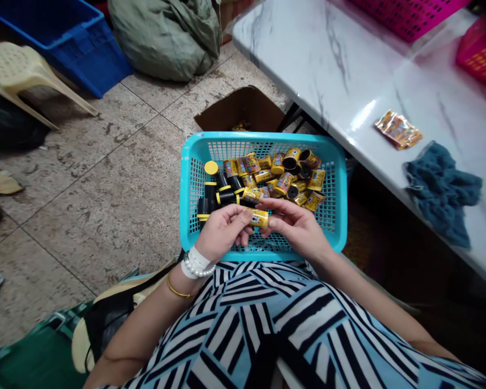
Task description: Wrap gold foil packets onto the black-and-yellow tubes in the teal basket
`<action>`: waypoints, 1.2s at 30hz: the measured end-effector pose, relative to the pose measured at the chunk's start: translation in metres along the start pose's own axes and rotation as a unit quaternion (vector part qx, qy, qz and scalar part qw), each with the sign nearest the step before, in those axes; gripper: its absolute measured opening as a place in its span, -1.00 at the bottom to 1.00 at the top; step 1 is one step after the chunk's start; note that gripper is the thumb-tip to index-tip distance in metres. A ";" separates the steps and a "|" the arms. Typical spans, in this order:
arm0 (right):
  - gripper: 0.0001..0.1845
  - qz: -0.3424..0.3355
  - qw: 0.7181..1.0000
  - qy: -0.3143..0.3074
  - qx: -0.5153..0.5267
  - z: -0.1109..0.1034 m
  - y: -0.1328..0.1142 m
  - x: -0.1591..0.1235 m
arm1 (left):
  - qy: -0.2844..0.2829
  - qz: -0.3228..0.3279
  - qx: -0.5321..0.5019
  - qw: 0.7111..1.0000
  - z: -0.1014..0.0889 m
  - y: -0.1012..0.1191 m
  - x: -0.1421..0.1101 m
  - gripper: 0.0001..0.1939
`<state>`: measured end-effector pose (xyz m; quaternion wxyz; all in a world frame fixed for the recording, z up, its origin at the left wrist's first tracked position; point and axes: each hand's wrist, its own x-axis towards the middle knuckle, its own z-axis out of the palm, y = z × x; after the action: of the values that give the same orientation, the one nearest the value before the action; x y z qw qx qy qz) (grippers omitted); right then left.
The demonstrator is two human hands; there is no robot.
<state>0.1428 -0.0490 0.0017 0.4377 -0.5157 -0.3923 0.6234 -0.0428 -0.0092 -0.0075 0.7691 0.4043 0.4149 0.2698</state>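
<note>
Over the turquoise plastic basket (188, 162), my left hand (225, 228) pinches a small cylindrical container with a yellow printed label (259, 218). The thumb lies along its near side and the container points to the right. My right hand (297, 227) is curled at its right end, thumb tip against that end and index finger above. Part of the container is hidden by my fingers. Below in the basket, black cylinders with yellow caps (210, 190) lie at the left. Several yellow-labelled containers (284, 183) are heaped at the middle and right, some showing dark openings.
An open cardboard box (247, 102) stands beyond the basket. To the right, a white marbled table (308, 59) carries flat yellow labels (399, 129), a blue cloth (443, 189) and pink baskets (415, 16). A plastic stool (16, 65), blue crate (89, 54) and grey-green sack (166, 38) stand on the floor.
</note>
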 end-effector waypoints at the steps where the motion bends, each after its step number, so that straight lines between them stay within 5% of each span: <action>1: -0.59 -0.010 1.000 -0.017 -0.004 -0.001 0.000 -0.001 | -0.006 -0.028 -0.021 0.999 0.000 0.001 0.000 -0.60; 8: -0.85 -0.114 0.992 0.011 -0.061 -0.001 0.004 -0.009 | -0.035 -0.122 -0.106 0.986 0.013 0.003 -0.001 -0.52; 16: -0.80 -0.241 0.911 0.039 -0.333 -0.019 -0.019 -0.027 | -0.067 -0.112 -0.108 0.986 0.020 0.002 -0.003 -0.51; 22: -0.72 -0.239 0.790 0.039 -0.563 -0.053 -0.027 -0.031 | 0.105 0.036 -0.081 0.990 -0.016 0.018 -0.008 -0.58; 26: -0.78 -0.233 0.752 0.017 -0.616 -0.029 -0.018 -0.009 | 0.154 0.088 -0.051 0.983 -0.024 0.016 -0.010 -0.67; 32: -0.69 -0.101 0.620 -0.115 -0.770 0.011 -0.011 0.034 | 0.128 0.092 -0.036 0.987 -0.022 0.017 -0.019 -0.72; 36: -0.67 -0.118 0.634 -0.114 -0.756 0.016 -0.011 0.029 | 0.192 0.150 -0.030 0.969 -0.032 0.028 -0.024 -0.74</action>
<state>0.1261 -0.0181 0.0062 -0.0835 -0.5406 -0.8304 0.1055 -0.0846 0.0003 0.0153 0.6373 0.3793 0.4816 0.4670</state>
